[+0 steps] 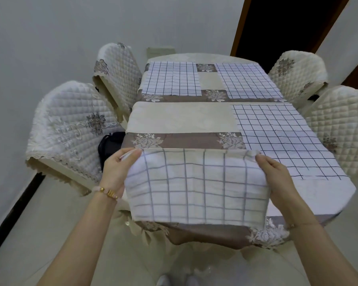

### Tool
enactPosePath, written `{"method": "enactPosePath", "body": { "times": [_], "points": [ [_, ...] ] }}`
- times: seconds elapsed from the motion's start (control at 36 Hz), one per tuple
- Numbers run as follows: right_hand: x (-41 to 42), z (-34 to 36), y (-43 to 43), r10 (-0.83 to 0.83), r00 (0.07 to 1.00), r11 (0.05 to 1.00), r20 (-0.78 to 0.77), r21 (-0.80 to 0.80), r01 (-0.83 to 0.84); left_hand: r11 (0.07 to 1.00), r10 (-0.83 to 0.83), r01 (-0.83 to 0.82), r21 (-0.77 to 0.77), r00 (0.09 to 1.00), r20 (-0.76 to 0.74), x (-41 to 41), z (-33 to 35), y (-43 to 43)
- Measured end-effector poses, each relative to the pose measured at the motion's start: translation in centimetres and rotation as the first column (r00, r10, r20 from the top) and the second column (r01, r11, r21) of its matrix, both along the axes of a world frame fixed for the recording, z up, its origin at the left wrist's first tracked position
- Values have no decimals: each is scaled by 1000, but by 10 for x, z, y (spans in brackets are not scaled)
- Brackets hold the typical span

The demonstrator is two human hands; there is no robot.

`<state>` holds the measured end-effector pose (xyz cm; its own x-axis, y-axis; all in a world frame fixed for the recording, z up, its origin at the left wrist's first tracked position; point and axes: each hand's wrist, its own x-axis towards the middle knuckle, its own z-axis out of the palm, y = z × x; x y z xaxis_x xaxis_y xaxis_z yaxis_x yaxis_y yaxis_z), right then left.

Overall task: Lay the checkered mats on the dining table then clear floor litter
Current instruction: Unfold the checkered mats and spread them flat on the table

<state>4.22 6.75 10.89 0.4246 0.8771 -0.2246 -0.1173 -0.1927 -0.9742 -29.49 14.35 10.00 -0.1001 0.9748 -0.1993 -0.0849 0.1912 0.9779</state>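
Three checkered mats (172,78) on dining table (180,116)

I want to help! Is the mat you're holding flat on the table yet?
The mat is spread out, not laid down: left hand and right hand hold its far corners up.

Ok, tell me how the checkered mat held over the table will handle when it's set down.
Probably floppy: the checkered mat sags between the left hand and right hand, which pinch its far corners. Likely light, since fingertip grips carry it. It should settle flat, as the laid mat does on the tablecloth, but may wrinkle if pushed.
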Motion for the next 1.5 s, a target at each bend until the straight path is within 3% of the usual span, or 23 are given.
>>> {"method": "enactPosePath", "body": {
  "times": [0.17,0.28,0.42,0.61,0.67,0.72,0.75,0.78,0.89,1.03,1.17,1.31,1.5],
  "points": [
    [5,-2,23,-48,996,999,76,-17,50,1000,-3,1,-12,990,-144,0,-5,27],
    [4,-19,35,-19,997,991,70,-128,28,996,42,-55,-66,980,-192,11,-21,44],
    [1,-56,28,150,985,921,-86,-350,-170,953,139,-199,-230,958,-252,12,-54,59],
    [-8,-94,-4,260,960,849,-108,-447,-280,919,125,-264,-292,900,-418,5,-78,63],
    [-10,-99,-11,292,949,825,-118,-471,-312,952,31,-210,-221,788,-614,2,-81,60],
    [-13,-103,-17,338,936,791,-98,-510,-339,992,-10,-99,-71,513,-858,3,-86,54],
    [-14,-104,-19,348,933,782,-92,-520,-343,1000,20,-12,17,410,-912,7,-88,49],
    [-14,-107,-21,351,932,778,-85,-528,-341,992,40,96,82,373,-927,13,-90,43],
    [-16,-111,-24,342,938,792,-48,-522,-315,886,-250,464,6,488,-836,51,-91,11],
    [-25,-99,-23,278,959,860,-57,-431,-275,677,-481,732,-79,359,-800,101,-86,-32],
    [-37,-93,-18,221,972,908,-77,-347,-234,616,-558,781,-98,345,-755,131,-76,-64],
    [-47,-89,-15,183,977,924,-110,-320,-210,640,-575,764,-75,412,-707,137,-77,-71],
    [-44,-82,-23,197,978,917,-71,-339,-209,842,-439,539,29,714,-545,118,-69,-54]
  ]
}}
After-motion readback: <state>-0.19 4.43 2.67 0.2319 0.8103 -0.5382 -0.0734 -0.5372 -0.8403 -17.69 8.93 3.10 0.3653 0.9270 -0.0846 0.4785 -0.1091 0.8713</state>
